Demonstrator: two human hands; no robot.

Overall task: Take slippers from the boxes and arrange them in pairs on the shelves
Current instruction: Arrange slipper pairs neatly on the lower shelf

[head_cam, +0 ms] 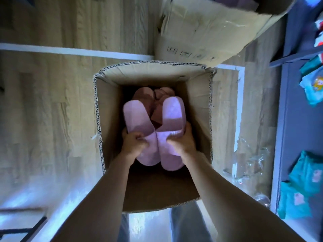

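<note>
Inside the corrugated cardboard box (108,110), left hand (133,144) and right hand (183,143) each grip a smooth pink slipper (133,117); fingers (138,137) curled.

I can't read any text from here. The tilted cardboard box (201,32) at the top has a row of dark printed marks near its lower edge. They may be framed symbols or characters, but they are too blurred for me to make out. The teal packets (312,88) on the shelf (293,137) at the right show cartoon-like prints and pale label patches, with no letters or numbers I can tell.
</note>
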